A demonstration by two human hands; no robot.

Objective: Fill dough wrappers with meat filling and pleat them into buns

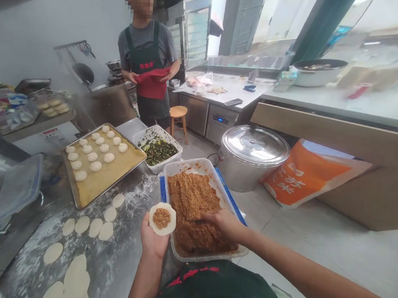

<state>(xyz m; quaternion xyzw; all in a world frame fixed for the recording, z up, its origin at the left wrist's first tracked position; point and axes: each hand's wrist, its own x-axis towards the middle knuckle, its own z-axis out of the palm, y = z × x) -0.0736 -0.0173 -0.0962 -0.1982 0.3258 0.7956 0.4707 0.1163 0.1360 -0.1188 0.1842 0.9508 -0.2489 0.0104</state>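
Observation:
My left hand is raised beside the counter's edge and cups a round dough wrapper with a lump of brown meat filling in its middle. My right hand reaches into the clear plastic tub of brown minced filling; its fingers are closed round a thin dark tool whose tip lies in the filling. Flat dough rounds lie on the floured steel counter to the left of my hands.
A baking tray holds several finished buns. A white tub of chopped greens sits behind the filling. On the floor stand a large lidded steel pot and an orange sack. A person in an apron stands at the back holding a red cloth.

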